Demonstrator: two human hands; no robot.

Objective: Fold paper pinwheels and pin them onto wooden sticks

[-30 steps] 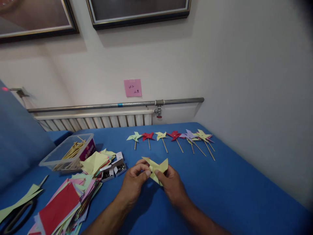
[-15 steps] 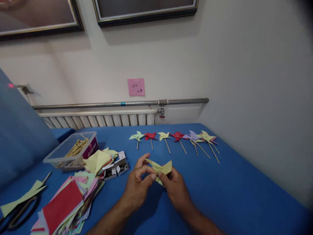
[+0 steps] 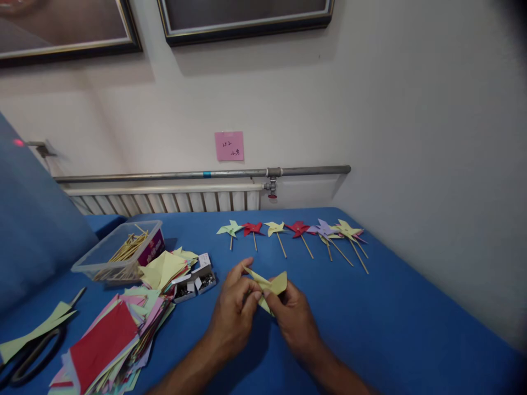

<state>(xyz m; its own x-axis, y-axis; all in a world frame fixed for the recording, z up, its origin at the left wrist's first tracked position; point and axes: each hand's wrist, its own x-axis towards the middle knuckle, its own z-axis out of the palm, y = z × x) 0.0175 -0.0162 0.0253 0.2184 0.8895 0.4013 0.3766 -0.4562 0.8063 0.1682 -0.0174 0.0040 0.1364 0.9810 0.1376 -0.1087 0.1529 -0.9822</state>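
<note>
Between my hands, above the blue table (image 3: 370, 334), is a yellow paper pinwheel (image 3: 276, 283) with some of its blades bent inward. My left hand (image 3: 236, 307) pinches its near left side between thumb and index finger, the other fingers curled behind. My right hand (image 3: 294, 315) grips it from the right, thumb pressed near the centre. Whatever lies under the thumbs is hidden. No stick shows on this piece. Beyond my hands, several finished pinwheels on sticks, among them a red one (image 3: 298, 229) and a purple one (image 3: 324, 229), lie in a row.
To the left are a clear plastic box (image 3: 88, 263) of wooden sticks, small open boxes of metal pins (image 3: 205, 281), yellow cut paper (image 3: 164, 269) and a stack of coloured sheets (image 3: 105, 343). Black-handled scissors (image 3: 39, 359) lie far left under paper strips. A radiator (image 3: 197, 203) stands behind.
My fingers have shifted slightly on the yellow paper pinwheel, and its right blade leans a little further inward. The things on the table stay where they were.
</note>
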